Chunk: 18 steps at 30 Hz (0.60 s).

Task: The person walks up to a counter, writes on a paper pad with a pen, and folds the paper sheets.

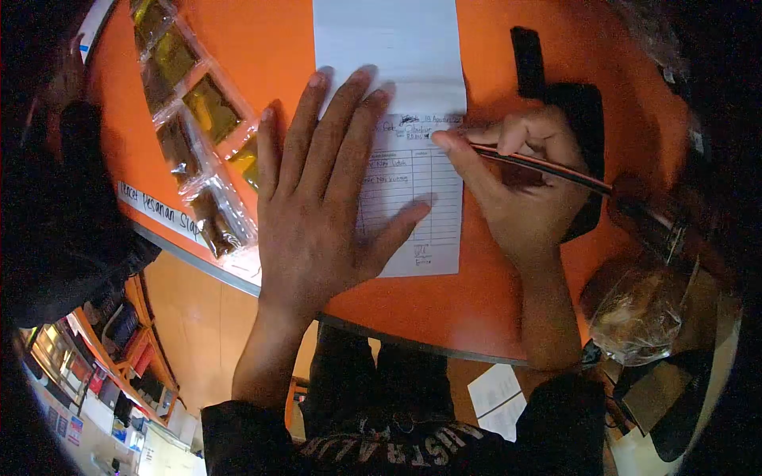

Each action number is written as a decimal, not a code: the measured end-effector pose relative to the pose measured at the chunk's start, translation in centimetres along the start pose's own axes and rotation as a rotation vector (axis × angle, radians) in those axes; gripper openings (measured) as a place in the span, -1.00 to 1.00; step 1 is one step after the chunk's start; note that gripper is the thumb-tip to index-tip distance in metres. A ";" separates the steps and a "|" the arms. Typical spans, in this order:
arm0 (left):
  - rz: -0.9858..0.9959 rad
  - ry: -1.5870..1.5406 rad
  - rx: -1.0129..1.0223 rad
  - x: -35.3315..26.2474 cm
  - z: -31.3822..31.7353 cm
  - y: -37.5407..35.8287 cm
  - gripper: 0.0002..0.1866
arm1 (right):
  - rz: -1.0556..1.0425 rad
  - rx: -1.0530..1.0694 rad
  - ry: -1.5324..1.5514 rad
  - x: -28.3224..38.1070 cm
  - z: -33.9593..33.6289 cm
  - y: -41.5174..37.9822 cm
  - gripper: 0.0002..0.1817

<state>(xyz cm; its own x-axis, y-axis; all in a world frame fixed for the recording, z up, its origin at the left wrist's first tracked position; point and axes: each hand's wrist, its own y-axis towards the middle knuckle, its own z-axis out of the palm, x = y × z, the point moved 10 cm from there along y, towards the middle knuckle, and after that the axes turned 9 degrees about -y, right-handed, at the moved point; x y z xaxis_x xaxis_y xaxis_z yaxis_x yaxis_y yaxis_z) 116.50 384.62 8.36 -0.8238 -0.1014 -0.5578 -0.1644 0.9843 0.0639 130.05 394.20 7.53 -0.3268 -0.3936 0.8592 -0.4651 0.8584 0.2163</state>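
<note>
Orange worktop carries a ruled form (partly filled): left hand spread flat on it, right hand pinching a pen.

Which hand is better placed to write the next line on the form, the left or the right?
The right hand: it already holds the pen with its tip on the form. The left hand lies flat, pressing the paper down.

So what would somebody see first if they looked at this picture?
Probably the bright orange table filling the middle, with the left hand spread flat on a white lined form. Right beside it, the right hand grips a pen with its tip on the form. To the left lies a row of clear packets with yellow and brown things inside.
</note>
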 end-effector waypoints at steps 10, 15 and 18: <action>0.011 -0.005 -0.019 0.0 -0.2 0.0 -0.05 | 0.146 -0.135 0.169 -0.9 -1.0 -0.2 -0.53; 0.012 0.000 -0.016 0.2 0.0 -0.1 -0.04 | 0.105 -0.100 0.055 0.2 -0.7 -0.3 -0.55; -0.007 0.016 0.008 0.0 0.0 0.0 -0.05 | 0.142 -0.117 0.171 -0.6 -0.6 -0.5 -0.55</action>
<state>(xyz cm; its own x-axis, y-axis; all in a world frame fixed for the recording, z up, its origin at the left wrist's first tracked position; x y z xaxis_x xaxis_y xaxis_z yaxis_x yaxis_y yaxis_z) 116.46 384.61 8.35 -0.8313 -0.1103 -0.5448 -0.1657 0.9847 0.0535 130.92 394.19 7.18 -0.2333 -0.2129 0.9488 -0.3231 0.9373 0.1309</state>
